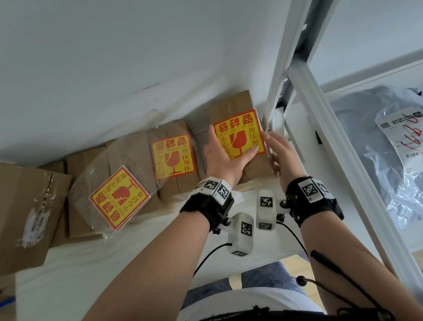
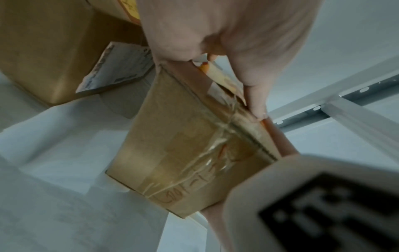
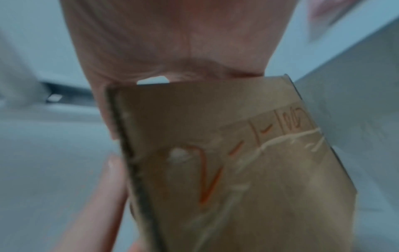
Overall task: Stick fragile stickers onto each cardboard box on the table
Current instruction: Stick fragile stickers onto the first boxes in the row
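Note:
The rightmost cardboard box (image 1: 230,103) stands against the wall and bears a yellow and red fragile sticker (image 1: 238,128) on its top. My left hand (image 1: 227,158) lies flat on that sticker, fingers straight, pressing it down. In the left wrist view the left hand (image 2: 226,34) rests on the top edge of the taped box (image 2: 177,145). My right hand (image 1: 281,150) rests with straight fingers against the box's right side; the right wrist view shows the right hand (image 3: 172,42) behind the box (image 3: 237,170). A second box (image 1: 181,189) to the left carries its own sticker (image 1: 173,157).
A clear bag with a pack of stickers (image 1: 119,196) leans on plain boxes further left. A large box (image 1: 8,213) stands at the far left. A white shelf frame (image 1: 314,107) rises close on the right, with plastic parcel bags (image 1: 404,149) behind it. The white table edge (image 1: 112,277) is near me.

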The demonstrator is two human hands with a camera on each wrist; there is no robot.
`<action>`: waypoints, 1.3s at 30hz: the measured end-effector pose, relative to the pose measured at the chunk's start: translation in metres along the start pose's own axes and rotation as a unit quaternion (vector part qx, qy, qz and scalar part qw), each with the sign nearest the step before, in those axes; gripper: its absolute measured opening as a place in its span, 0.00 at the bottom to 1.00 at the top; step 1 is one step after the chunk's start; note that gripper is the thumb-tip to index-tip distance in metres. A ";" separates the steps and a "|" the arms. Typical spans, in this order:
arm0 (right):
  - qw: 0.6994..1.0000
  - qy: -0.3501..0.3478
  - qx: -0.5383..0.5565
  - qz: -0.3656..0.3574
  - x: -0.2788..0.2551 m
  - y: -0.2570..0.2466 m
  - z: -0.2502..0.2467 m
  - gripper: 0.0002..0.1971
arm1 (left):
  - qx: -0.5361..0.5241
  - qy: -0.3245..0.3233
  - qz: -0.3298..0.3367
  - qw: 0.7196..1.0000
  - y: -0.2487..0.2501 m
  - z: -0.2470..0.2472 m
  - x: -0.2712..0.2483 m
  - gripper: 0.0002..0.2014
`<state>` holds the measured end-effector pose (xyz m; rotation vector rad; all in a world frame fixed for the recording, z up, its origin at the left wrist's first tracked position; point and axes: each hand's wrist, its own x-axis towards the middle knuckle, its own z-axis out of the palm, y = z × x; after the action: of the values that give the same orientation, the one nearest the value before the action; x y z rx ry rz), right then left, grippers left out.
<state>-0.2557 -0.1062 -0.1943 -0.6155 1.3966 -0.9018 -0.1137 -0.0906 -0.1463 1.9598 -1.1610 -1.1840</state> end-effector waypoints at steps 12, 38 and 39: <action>0.958 0.209 -0.184 -0.071 -0.001 0.001 -0.002 0.17 | 0.126 0.043 0.070 0.989 -0.012 -0.011 -0.005 0.29; 0.767 0.047 -0.496 -0.404 -0.056 -0.002 0.068 0.23 | 0.309 0.124 -0.115 0.936 -0.046 -0.045 -0.014 0.50; 0.767 0.024 -0.496 -0.408 -0.056 -0.001 0.073 0.21 | 0.302 0.134 -0.117 0.937 -0.048 -0.045 -0.014 0.50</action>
<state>-0.1805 -0.0705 -0.1542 -2.1492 1.6101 -0.7470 -0.0583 -0.0549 -0.1586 2.6820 -1.2678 -0.6654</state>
